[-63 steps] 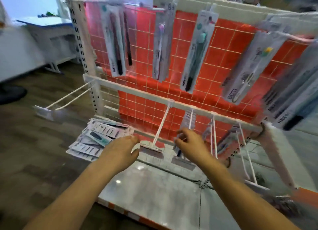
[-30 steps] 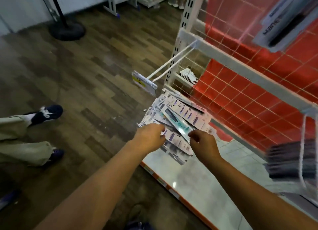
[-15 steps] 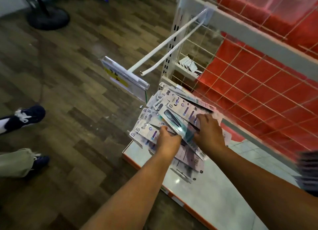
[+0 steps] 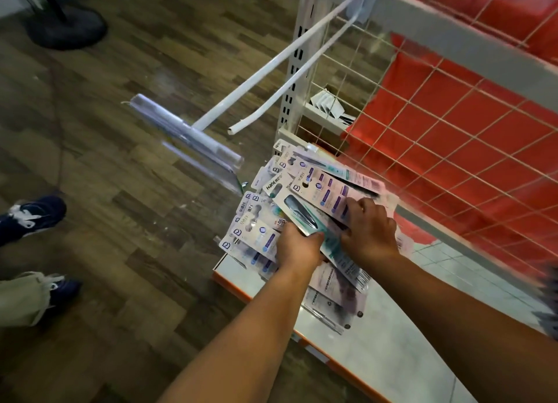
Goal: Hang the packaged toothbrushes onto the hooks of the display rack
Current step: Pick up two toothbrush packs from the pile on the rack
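Note:
A loose pile of packaged toothbrushes (image 4: 265, 221) lies on the left end of the rack's white base shelf (image 4: 392, 351). On top lies a pack with a teal brush (image 4: 305, 217), slanting down to the right. My left hand (image 4: 299, 245) grips the lower left edge of that top pack, fingers curled round it. My right hand (image 4: 370, 230) presses down on the packs just right of it, fingers bent over them. A white double-prong hook (image 4: 271, 70) with a clear label holder (image 4: 184, 143) juts out from the rack above the pile and carries nothing.
The rack has a white wire grid over a red back panel (image 4: 453, 137) and a white crossbar (image 4: 471, 49). The base shelf has an orange front edge (image 4: 332, 363). Another person's legs and dark shoes (image 4: 33, 215) stand on the wooden floor at left. A black round stand base (image 4: 63, 25) sits far left.
I have turned from the hooks down to the pile on the base shelf. Both hands dropped onto the packs; my left hand took hold of the top teal pack.

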Demonstrator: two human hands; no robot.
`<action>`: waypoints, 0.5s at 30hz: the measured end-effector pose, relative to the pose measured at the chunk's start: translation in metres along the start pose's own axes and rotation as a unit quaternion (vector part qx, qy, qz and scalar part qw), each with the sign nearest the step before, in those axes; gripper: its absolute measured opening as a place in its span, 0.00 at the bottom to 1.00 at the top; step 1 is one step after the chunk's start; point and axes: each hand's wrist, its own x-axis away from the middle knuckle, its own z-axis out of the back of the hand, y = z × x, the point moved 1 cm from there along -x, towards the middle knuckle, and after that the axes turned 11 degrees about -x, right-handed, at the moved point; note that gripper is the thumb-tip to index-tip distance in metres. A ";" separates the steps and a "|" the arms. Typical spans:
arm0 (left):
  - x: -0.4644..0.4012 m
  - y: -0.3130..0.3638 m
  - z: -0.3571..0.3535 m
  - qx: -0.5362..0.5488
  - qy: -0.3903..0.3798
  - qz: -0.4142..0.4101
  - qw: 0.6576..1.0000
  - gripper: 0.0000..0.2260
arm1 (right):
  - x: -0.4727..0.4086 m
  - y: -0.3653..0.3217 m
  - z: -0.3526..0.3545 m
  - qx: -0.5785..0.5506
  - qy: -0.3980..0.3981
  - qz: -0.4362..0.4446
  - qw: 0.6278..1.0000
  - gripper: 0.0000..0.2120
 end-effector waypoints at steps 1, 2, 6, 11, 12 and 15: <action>0.000 0.000 -0.001 0.003 0.004 -0.003 1.000 0.12 | 0.000 0.000 0.001 0.002 0.001 0.001 1.000 0.27; 0.000 0.001 -0.001 0.007 0.005 -0.007 1.000 0.11 | 0.000 0.000 0.001 0.003 0.003 0.005 1.000 0.26; 0.003 0.003 0.001 0.022 -0.004 -0.017 1.000 0.06 | 0.001 0.000 0.008 -0.015 0.005 0.017 1.000 0.27; 0.011 0.003 0.005 0.064 -0.019 -0.033 0.997 0.05 | 0.008 -0.008 0.020 -0.042 -0.025 0.018 0.999 0.29; 0.012 0.002 0.005 0.071 -0.022 -0.033 0.997 0.05 | 0.010 -0.010 0.021 -0.045 -0.023 0.022 0.998 0.28; 0.015 0.001 0.007 0.084 -0.028 -0.027 0.996 0.06 | 0.012 -0.013 0.023 -0.055 -0.022 0.023 0.998 0.28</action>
